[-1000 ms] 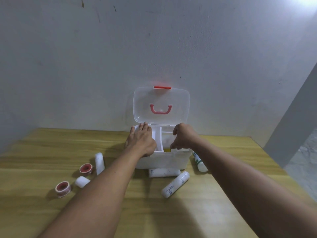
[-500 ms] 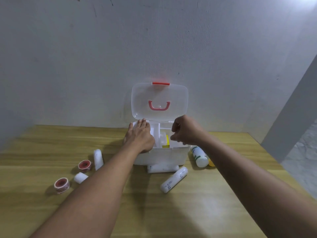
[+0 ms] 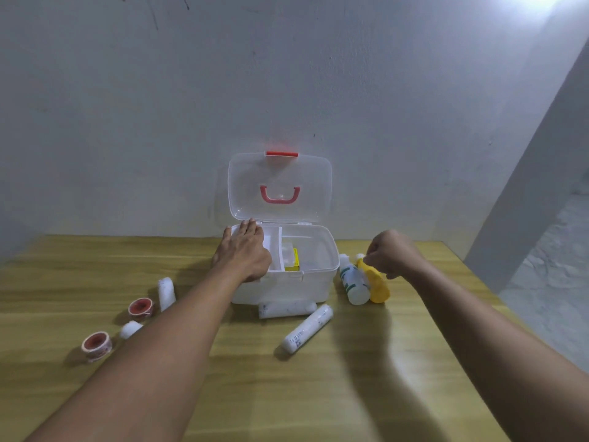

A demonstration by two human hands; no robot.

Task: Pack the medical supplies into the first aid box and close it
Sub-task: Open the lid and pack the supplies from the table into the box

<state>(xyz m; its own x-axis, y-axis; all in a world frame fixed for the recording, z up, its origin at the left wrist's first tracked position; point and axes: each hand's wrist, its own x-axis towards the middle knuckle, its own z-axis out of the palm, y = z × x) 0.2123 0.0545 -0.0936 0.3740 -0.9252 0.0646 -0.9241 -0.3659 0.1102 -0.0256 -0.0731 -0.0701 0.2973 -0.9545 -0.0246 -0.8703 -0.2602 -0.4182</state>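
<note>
The white first aid box stands open on the wooden table, its clear lid upright against the wall. A yellow packet and a clear case lie inside it. My left hand rests flat on the box's left rim. My right hand hovers with curled fingers over the yellow bottle, which lies beside the white bottle right of the box. I cannot tell whether the fingers touch the yellow bottle.
Two bandage rolls lie in front of the box. Left of it are another roll, two red tape rolls, and a small white wad. The wall is close behind; the table edge runs at the right.
My right hand has left the inside of the box and moved right, over the two bottles. My left hand has stayed on the box rim.
</note>
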